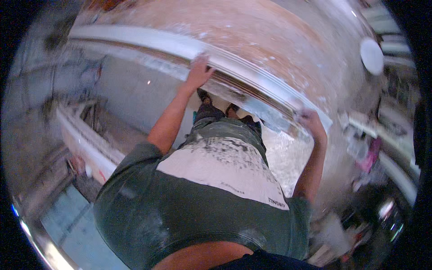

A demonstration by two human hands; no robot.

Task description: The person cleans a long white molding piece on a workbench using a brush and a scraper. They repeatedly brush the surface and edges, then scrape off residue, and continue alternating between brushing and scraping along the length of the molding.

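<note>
A long white moulding (252,72) with ridged lines lies along the near edge of a broad, dusty tan tabletop (270,27). My left hand (199,74) is at its near edge around the middle, fingers over the edge and thumb apart from them. Close to the right end, my right hand (311,120) curls round the same near edge; its fingertips are smeared by motion. Both hands appear closed on the moulding. What lies under their fingers is hidden.
White crumbs are scattered over the tabletop. A round white disc (371,56) sits at the far right. Right of me are clutter and a pink item (370,154). A long pale board or trough (85,139) stands at the left. My feet (231,110) are below the table edge.
</note>
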